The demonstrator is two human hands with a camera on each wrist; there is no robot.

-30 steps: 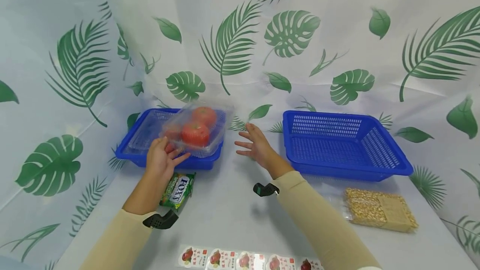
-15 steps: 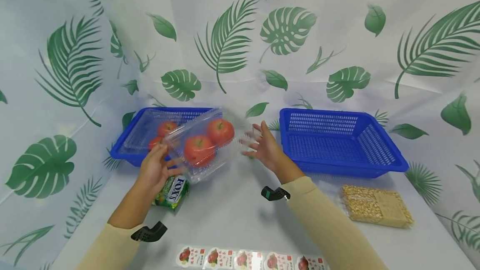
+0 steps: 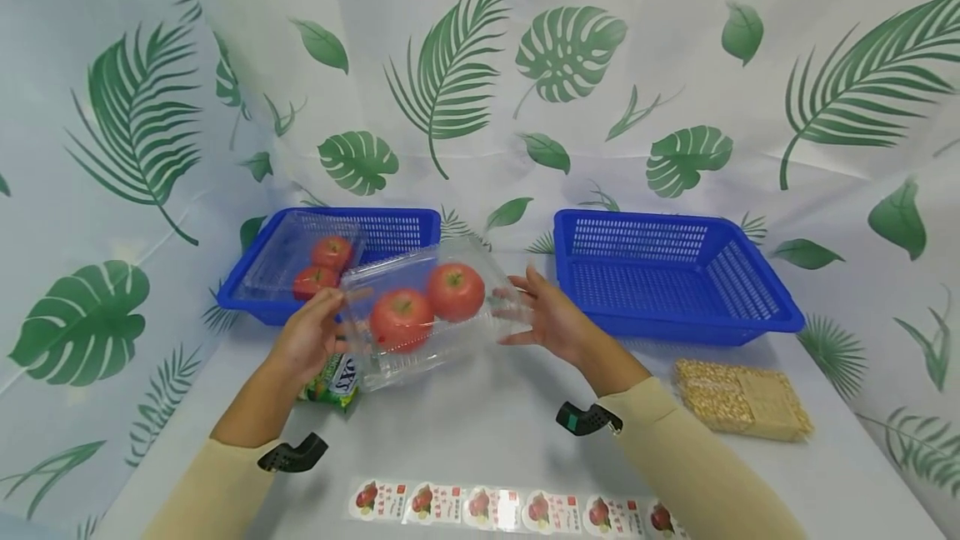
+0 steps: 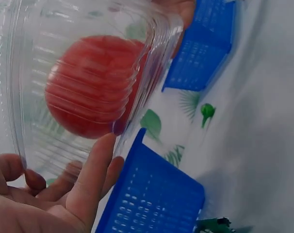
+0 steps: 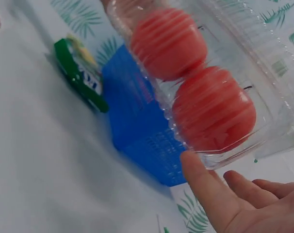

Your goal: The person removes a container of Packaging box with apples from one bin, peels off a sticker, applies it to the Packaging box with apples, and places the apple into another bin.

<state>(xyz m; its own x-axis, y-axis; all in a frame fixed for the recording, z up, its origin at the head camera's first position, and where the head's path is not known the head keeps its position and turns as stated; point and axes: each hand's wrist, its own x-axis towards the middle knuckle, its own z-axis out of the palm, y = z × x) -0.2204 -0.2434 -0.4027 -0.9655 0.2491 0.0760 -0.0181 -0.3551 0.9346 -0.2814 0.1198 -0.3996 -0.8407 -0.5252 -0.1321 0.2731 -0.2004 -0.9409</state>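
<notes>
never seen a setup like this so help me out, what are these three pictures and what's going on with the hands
These are a person's two bare hands, filmed by three cameras. The wide picture comes from a head camera looking down; the other two come from cameras strapped to each wrist. The left hand and right hand hold a clear plastic clamshell box with two red tomatoes between them, above a white table. On the table sit two blue plastic mesh baskets: the left one contains another clear tomato box, the right one looks empty. Nearby lie a green candy packet, a bag of yellow kernels and a strip of fruit stickers.
</notes>
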